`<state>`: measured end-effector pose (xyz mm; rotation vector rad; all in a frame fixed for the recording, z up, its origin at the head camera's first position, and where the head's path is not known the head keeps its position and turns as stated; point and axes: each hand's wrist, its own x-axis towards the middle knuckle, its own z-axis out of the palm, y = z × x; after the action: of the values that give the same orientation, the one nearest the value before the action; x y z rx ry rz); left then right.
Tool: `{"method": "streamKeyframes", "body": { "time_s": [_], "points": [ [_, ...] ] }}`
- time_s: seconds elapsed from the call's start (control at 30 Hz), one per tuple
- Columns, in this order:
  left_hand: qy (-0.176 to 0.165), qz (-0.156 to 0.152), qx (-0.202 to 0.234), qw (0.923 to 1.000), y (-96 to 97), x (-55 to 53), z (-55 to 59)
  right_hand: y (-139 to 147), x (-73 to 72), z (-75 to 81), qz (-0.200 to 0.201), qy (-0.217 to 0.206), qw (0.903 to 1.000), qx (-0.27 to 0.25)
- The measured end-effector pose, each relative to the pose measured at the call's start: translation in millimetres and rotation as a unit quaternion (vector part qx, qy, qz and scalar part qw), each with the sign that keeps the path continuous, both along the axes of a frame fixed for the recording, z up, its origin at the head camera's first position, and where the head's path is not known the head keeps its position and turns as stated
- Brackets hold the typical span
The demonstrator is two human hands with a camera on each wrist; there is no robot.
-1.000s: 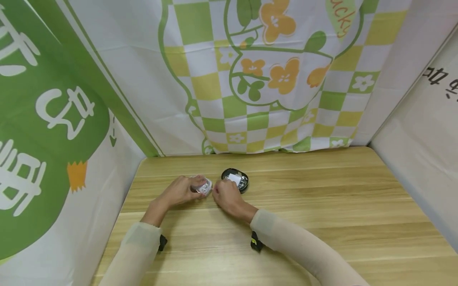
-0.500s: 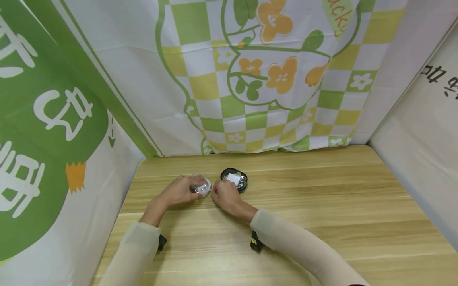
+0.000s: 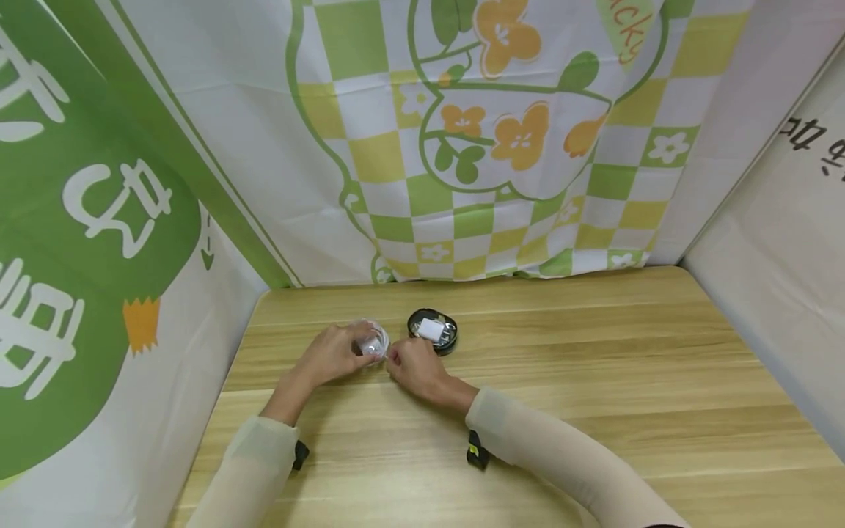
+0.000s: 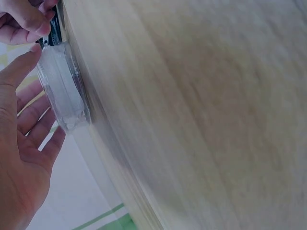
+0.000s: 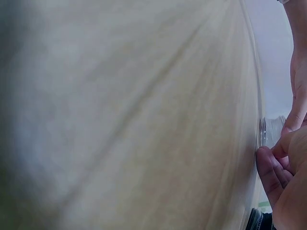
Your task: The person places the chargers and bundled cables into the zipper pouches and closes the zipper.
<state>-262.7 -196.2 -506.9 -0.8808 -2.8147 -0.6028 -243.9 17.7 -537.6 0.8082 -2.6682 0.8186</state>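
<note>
My left hand (image 3: 335, 353) holds a clear round plastic case (image 4: 63, 86) with something white inside, its thumb on the near edge and its fingers along the far side. In the left wrist view the case stands on edge close over the table. My right hand (image 3: 417, 367) is at the right edge of this case, thumb and forefinger pinching a small pale end (image 4: 46, 40) there. What that end is, I cannot tell. Just behind the right hand lies a black oval case (image 3: 452, 339), holding a white block (image 3: 431, 329) and shiny pieces.
The wooden table (image 3: 594, 352) stretches to the right and toward the front. A printed cloth (image 3: 462, 220) hangs along its back edge. Green and white panels (image 3: 152, 242) rise at the left, and a pale wall (image 3: 779, 293) stands at the right.
The clear case has turned in the left hand, showing more of its round face. My right hand has shifted slightly toward the front, uncovering more of the black case, still pinching the small end.
</note>
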Motion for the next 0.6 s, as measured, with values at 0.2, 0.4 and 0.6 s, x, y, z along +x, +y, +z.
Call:
{"method": "streamKeyframes", "body": {
  "time_s": [0.2,0.4,0.6],
  "points": [
    [-0.002,-0.009,-0.006,0.9999,-2.7,1.2,0.5,-2.3,2.3,-0.4,0.017,0.004,0.9998,-0.007],
    [0.008,-0.028,0.004,0.9996,-5.4,0.2,-5.1,-3.7,4.2,-1.2,0.026,0.024,0.9994,-0.001],
    [-0.002,-0.030,0.022,0.9993,-7.6,1.6,-7.2,-1.3,3.8,1.0,0.019,0.027,0.9995,0.002]
  ]
}}
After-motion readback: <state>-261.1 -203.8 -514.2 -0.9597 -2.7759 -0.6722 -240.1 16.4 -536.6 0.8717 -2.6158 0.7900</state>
